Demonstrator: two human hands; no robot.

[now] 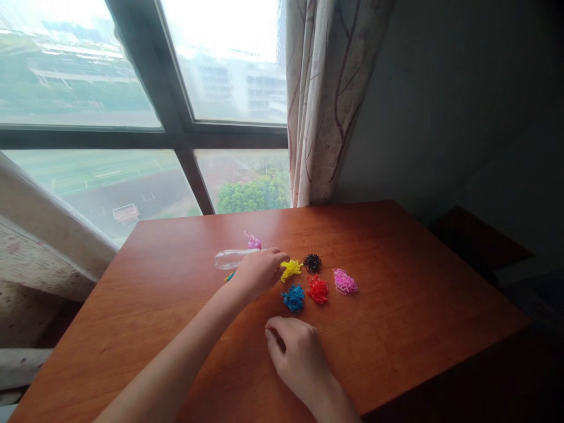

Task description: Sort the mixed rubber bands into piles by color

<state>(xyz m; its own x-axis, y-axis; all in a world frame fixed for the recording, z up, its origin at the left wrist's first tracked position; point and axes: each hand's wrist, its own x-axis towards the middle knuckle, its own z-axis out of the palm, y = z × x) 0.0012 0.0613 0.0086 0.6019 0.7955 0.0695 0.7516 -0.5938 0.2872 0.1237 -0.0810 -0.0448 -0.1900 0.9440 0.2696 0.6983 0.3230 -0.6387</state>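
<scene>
My left hand [261,271] reaches across the table to a pile of small yellow bands [291,269]. Its bent fingertips touch the pile's left edge, and what lies between them is hidden. Nearer to me, my right hand [296,346] rests on the wood, thumb and index finger curled together, with nothing visible in them. Similar small piles lie close by: blue bands [293,298], red bands [318,289], black bands [312,262] and pink bands [345,281]. Behind my left hand a clear plastic container [231,258] lies on its side, partly covered by the hand.
A pink-purple cap with a loop [254,241] stands beside the container. Some blue and yellow bits [230,276] show left of my left wrist. The brown wooden table [418,282] reaches to a window [176,138] and a curtain [315,100].
</scene>
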